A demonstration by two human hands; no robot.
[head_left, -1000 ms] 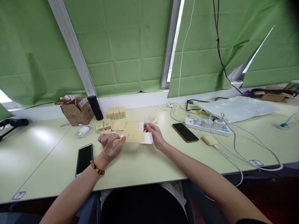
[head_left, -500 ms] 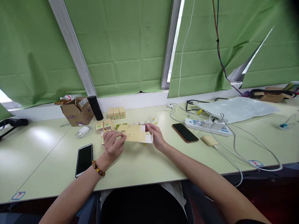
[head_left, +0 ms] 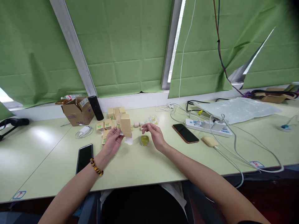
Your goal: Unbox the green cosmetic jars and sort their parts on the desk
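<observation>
Swung upright and squared out from the flat shape of half a second ago, the kraft carton point(head_left: 126, 124) is now in the left hand point(head_left: 113, 141) alone, its fingers pinching the near left side. The right hand point(head_left: 155, 136) has come off it, its fingers loosely bent and free. A yellow-green jar point(head_left: 144, 141) sits between both hands, just below the right fingertips; small boxes point(head_left: 107, 124) stand beyond the left fingers.
</observation>
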